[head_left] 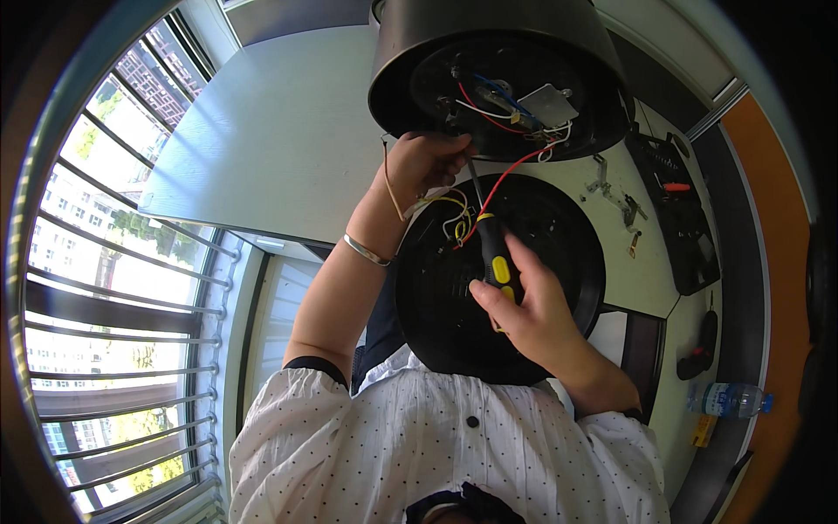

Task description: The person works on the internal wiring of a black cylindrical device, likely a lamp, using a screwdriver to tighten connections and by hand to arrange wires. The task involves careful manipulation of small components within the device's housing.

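My right hand (537, 310) is wrapped round the black and yellow handle of a screwdriver (495, 251), whose shaft points up and away from me. By the shaft's far end, my left hand (428, 162) has its fingers curled together at the near rim of a dark, round appliance body (489, 48). What those fingers hold, if anything, is hidden. The body's open underside shows red, blue and white wires and a metal plate (548, 105). Below lies a round black base (436, 306); a red wire (515, 170) runs between the two parts, and yellow wires (456, 210) rise from the base.
Metal brackets (602, 179) and small parts lie right of the base. Beyond them are a black tool case (685, 227), a black power tool (701, 341) and a water bottle (729, 400). A pale tabletop (262, 131) extends left, toward a barred window (122, 262).
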Available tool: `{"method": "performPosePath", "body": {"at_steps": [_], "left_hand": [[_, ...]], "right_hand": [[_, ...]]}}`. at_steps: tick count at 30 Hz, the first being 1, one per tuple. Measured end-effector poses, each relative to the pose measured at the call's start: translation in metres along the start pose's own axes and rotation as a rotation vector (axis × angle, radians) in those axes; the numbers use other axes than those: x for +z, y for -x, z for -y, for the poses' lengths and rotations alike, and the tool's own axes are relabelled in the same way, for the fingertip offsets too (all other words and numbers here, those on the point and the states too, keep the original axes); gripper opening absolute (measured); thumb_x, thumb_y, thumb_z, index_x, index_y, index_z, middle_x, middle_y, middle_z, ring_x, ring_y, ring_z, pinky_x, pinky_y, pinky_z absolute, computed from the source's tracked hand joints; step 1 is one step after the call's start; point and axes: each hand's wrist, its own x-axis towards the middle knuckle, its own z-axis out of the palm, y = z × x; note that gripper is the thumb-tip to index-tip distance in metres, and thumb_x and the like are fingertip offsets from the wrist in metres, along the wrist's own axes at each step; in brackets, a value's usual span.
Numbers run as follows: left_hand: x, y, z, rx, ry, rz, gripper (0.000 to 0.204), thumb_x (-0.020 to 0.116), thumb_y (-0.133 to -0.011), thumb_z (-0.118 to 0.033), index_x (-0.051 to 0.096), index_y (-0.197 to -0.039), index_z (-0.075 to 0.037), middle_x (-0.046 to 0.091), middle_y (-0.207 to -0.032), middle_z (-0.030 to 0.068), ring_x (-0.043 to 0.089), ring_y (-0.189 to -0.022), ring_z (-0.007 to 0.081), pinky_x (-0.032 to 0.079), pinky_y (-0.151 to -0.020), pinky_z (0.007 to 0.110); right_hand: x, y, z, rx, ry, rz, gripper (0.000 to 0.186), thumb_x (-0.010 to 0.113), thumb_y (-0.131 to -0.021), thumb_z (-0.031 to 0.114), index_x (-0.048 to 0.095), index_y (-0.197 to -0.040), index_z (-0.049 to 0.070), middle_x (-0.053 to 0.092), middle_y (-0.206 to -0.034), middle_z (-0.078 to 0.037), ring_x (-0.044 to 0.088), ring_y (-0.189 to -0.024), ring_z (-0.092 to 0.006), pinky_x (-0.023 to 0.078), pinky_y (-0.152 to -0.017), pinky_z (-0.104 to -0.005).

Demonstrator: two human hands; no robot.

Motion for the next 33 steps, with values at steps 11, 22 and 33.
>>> {"method": "performPosePath", "body": {"at_steps": [11, 22, 33], "left_hand": [[-0.003, -0.001, 0.001, 0.044, -0.028, 0.017, 0.022, 0.06, -0.083, -0.019, 0.063, -0.087, 0.003, 0.053, -0.061, 0.0015, 0.045, -0.05, 0.0075, 0.035, -0.045, 0.018], [0.002, 0.0, -0.001, 0.186, -0.27, -0.056, 0.023, 0.06, -0.083, -0.019, 0.066, -0.084, 0.004, 0.054, -0.061, 0.0019, 0.045, -0.049, 0.0073, 0.035, -0.045, 0.019], [-0.003, 0.002, -0.002, 0.134, -0.168, 0.003, 0.025, 0.057, -0.085, -0.018, 0.064, -0.09, 0.006, 0.056, -0.063, 0.0028, 0.045, -0.047, 0.0066, 0.034, -0.044, 0.018]], "right_hand": [[0.005, -0.009, -0.002, 0.227, -0.609, 0.111, 0.044, 0.051, -0.084, 0.012, 0.035, -0.122, -0.003, 0.056, -0.073, -0.016, 0.054, -0.041, -0.0207, 0.044, -0.034, -0.028], [0.018, -0.003, -0.006, -0.034, -0.207, 0.08, 0.058, 0.053, -0.082, 0.007, 0.024, -0.131, -0.006, 0.054, -0.093, -0.014, 0.059, -0.077, -0.0145, 0.05, -0.069, -0.0291], [0.021, -0.001, 0.006, 0.031, -0.264, 0.063, 0.061, 0.065, -0.081, 0.009, 0.032, -0.129, -0.006, 0.056, -0.084, -0.004, 0.054, -0.068, -0.006, 0.051, -0.057, -0.0226]]}}
